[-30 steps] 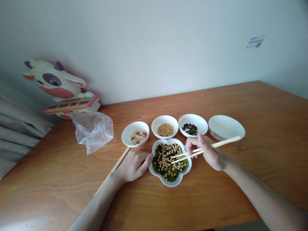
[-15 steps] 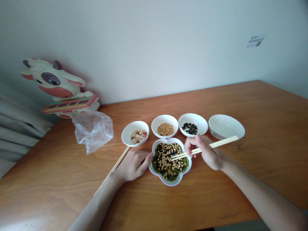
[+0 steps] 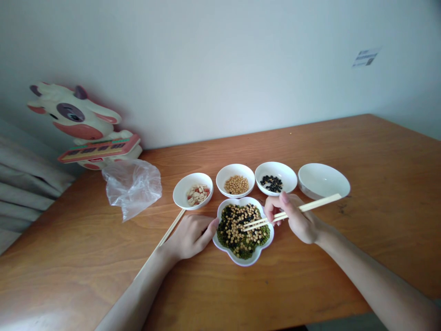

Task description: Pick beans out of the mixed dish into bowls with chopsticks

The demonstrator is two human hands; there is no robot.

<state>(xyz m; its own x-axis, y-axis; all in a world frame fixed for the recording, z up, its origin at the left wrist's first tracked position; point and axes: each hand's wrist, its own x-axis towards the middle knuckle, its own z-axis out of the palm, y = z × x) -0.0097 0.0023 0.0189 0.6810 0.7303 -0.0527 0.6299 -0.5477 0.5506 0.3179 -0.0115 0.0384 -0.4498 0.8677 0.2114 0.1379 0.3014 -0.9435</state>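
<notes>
My right hand (image 3: 296, 216) is closed around a pair of chopsticks (image 3: 320, 202). Their tips reach down into mixed beans (image 3: 237, 225) in a flower-shaped bowl (image 3: 245, 263); whether a bean is between them I cannot tell. The mix is green, black and yellowish. My left hand (image 3: 193, 236) lies on the table with its thumb at that bowl's left rim and its other fingers curled, partly hidden. Behind stand a white bowl of yellow beans (image 3: 236, 185), one of black beans (image 3: 272, 183) with a few pale ones, and one of pale flat seeds (image 3: 198, 195).
A fourth white bowl (image 3: 324, 180), with nothing visible in it, stands at the right. More chopsticks (image 3: 172, 226) lie partly under my left forearm. A crumpled plastic bag (image 3: 132, 186) and a cow-shaped toy keyboard (image 3: 99, 149) are at the back left, against the wall.
Both hands, the chopsticks and the bowls keep practically the same positions. The whole view has shifted very slightly.
</notes>
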